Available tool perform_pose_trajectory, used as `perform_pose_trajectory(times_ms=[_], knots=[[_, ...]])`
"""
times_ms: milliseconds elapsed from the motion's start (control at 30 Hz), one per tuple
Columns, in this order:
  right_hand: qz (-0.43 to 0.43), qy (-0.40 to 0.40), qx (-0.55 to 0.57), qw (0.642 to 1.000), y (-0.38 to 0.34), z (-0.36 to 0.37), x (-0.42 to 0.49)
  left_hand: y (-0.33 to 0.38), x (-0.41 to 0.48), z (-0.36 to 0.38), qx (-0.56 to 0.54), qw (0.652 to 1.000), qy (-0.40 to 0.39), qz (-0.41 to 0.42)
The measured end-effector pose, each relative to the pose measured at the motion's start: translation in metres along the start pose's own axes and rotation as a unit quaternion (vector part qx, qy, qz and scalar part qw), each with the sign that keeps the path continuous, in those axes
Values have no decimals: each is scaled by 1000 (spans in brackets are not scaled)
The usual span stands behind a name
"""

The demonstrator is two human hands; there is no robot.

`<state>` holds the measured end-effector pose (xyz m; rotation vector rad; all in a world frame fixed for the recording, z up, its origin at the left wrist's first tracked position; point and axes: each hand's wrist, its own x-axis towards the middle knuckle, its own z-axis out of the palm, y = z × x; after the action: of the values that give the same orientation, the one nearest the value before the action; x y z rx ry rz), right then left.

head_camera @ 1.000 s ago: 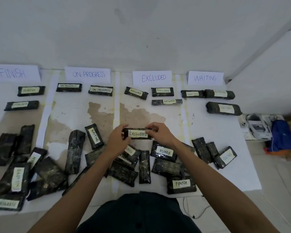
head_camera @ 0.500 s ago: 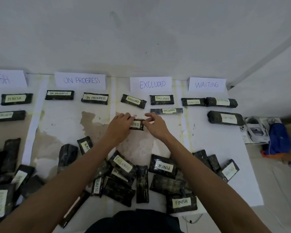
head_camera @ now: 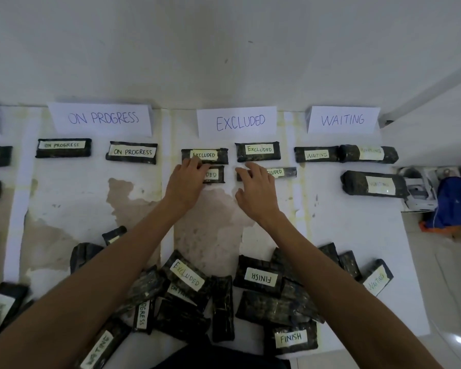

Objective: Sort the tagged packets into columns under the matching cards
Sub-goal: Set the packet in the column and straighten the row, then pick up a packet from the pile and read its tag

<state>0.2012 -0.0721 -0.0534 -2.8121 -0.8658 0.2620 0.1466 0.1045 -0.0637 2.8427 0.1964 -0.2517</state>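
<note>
Black wrapped packets with taped tags lie in columns under paper cards ON PROGRESS [head_camera: 101, 118], EXCLUDED [head_camera: 238, 122] and WAITING [head_camera: 342, 119]. Under the EXCLUDED card are two packets in a row [head_camera: 210, 155] [head_camera: 258, 151], a thin one [head_camera: 282, 172] below, and a small EXCLUDED packet [head_camera: 214, 174] lying flat on the sheet. My left hand [head_camera: 185, 181] rests on that small packet's left end, its fingertips reaching the packet above. My right hand [head_camera: 256, 189] hovers with spread fingers over the thin packet's left end and holds nothing.
A heap of unsorted packets lies near me, among them EXCLUDED [head_camera: 186, 275], FINISH [head_camera: 258, 278], FINISH [head_camera: 290, 338] and WAITING [head_camera: 377, 279]. A white box [head_camera: 421, 194] and a blue object [head_camera: 453, 203] sit at the right, past the white sheet's edge. The wall stands behind the cards.
Both hands carried the small EXCLUDED packet forward from above the heap and set it down under the EXCLUDED card. My right hand has let go of it.
</note>
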Motion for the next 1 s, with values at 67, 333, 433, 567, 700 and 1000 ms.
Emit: perform_pose_trajectory(times_ms=[67, 333, 433, 567, 700, 1000], knots=[[-9, -7, 7, 1000, 1, 2, -2, -1, 0, 2, -2, 1000, 9, 5], [-66, -37, 56, 996, 3, -11, -18, 23, -31, 5, -39, 997, 40, 56], [-109, -88, 34, 990, 7, -19, -36, 39, -54, 7, -73, 994, 12, 81], [-120, -170, 32, 978, 15, -27, -67, 56, -83, 19, -88, 992, -36, 86], [-76, -268, 34, 960, 20, -26, -102, 68, -112, 37, -106, 989, -68, 81], [-36, -298, 22, 954, 16, -6, -128, 83, -146, 45, -167, 982, -77, 36]])
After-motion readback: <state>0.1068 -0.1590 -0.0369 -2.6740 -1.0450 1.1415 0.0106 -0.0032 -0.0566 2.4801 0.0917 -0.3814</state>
